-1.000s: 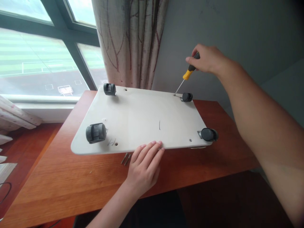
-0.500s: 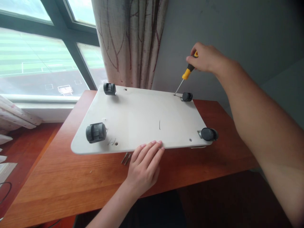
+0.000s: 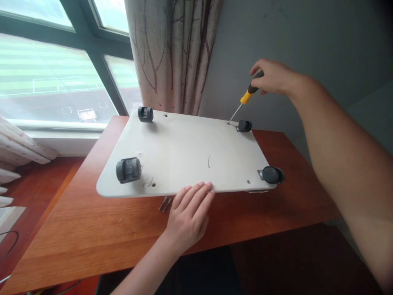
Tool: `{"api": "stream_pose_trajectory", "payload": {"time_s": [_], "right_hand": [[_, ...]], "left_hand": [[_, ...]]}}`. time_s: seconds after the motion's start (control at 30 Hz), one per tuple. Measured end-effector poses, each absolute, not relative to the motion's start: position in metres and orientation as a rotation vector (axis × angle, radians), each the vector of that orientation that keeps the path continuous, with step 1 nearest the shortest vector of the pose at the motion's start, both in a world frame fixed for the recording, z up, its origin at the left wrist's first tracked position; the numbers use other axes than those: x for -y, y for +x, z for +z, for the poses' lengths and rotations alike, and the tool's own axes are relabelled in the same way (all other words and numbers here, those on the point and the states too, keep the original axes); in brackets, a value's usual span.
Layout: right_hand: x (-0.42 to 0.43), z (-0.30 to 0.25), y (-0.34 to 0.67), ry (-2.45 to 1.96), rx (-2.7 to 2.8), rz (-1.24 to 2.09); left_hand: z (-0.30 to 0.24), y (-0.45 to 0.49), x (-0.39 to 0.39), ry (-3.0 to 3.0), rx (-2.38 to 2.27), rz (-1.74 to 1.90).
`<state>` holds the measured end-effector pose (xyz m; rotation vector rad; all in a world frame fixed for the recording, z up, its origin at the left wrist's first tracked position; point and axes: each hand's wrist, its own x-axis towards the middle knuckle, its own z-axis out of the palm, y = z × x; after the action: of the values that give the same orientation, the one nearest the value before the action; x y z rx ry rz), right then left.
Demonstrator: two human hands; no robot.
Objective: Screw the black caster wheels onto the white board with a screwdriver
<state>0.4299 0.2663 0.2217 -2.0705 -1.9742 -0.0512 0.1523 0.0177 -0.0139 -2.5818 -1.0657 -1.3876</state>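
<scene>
Right hand (image 3: 272, 78) gripping screwdriver (image 3: 248, 95), tip sitting by far caster (image 3: 245, 125), left hand (image 3: 189, 213) lying flat, fingers together, pressing board (image 3: 190, 153) edge

Beyond the far edge of your reddish-brown wooden table (image 3: 76, 229) you see a beige branch-patterned curtain (image 3: 172, 53), with a dark-framed window (image 3: 101, 69) past the far left corner.

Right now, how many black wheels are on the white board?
4: far left wheel, far right wheel beside the screwdriver, near left wheel, near right wheel. None seems hidden.
</scene>
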Motion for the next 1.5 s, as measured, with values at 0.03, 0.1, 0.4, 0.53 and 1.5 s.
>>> {"api": "stream_pose_trajectory", "payload": {"time_s": [0.03, 0.1, 0.4, 0.53, 1.5], "right_hand": [[-0.267, 0.221, 0.431, -2.033, 1.976, 0.000], [-0.266, 0.220, 0.432, -1.976, 1.987, 0.027], [-0.271, 0.217, 0.430, -2.082, 1.970, -0.239], [-0.275, 0.214, 0.434, -1.940, 1.948, 0.044], [-0.274, 0.215, 0.430, -2.006, 1.948, -0.108]], "left_hand": [[-0.014, 0.152, -0.018, -2.581, 1.067, -1.386], [-0.013, 0.152, -0.018, -2.577, 1.070, -1.384], [-0.011, 0.154, -0.018, -2.572, 1.059, -1.391], [-0.011, 0.153, -0.018, -2.575, 1.060, -1.388], [-0.010, 0.153, -0.017, -2.571, 1.082, -1.377]]}}
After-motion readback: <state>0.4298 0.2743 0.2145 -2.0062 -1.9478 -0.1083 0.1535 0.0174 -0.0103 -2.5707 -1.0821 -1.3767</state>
